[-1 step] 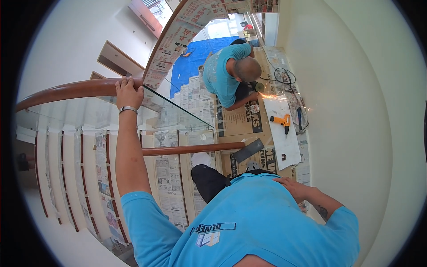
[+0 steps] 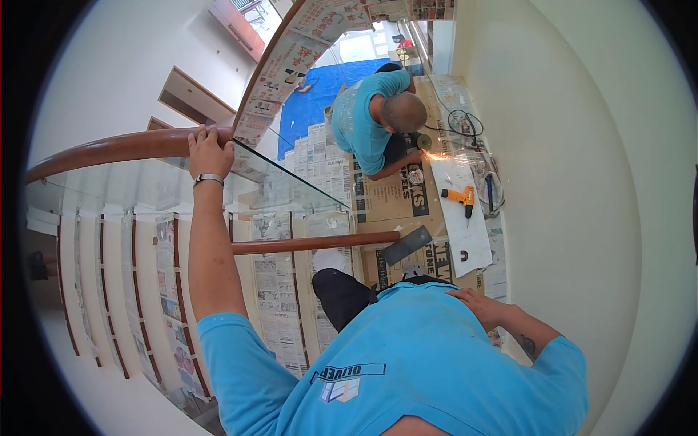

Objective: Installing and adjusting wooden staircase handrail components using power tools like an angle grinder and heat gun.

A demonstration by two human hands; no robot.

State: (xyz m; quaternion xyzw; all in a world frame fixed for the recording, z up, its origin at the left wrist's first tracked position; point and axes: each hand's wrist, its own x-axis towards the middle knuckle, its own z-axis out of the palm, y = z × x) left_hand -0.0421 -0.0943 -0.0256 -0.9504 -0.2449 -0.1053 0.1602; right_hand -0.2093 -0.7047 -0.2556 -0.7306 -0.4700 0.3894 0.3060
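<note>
Left hand (image 2: pixel 211 154) rests on mounted handrail (image 2: pixel 131 147), fingers slightly spread; right hand (image 2: pixel 480 307) at waist, finger state unclear. Glass panel (image 2: pixel 291 174) edge uncapped; wooden rail (image 2: pixel 313 243) apparently unfitted.

handrail (image 2: pixel 131 147): smooth glossy wood | panel (image 2: pixel 291 176): clear glass | floor sheet (image 2: pixel 389 200): matt cardboard | newspaper (image 2: pixel 323 156): matt paper

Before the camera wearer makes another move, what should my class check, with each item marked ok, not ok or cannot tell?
1. Left hand on the curved wooden handrail: ok.
2. Right hand free: ok; it rests against the blue shirt, no tool visible.
3. Sparks stopped: not ok; they fly beside the crouching co-worker.
4. Orange power drill set down: ok; it lies on the white sheet.
5. Straight wooden rail fixed in place: cannot tell.
</note>
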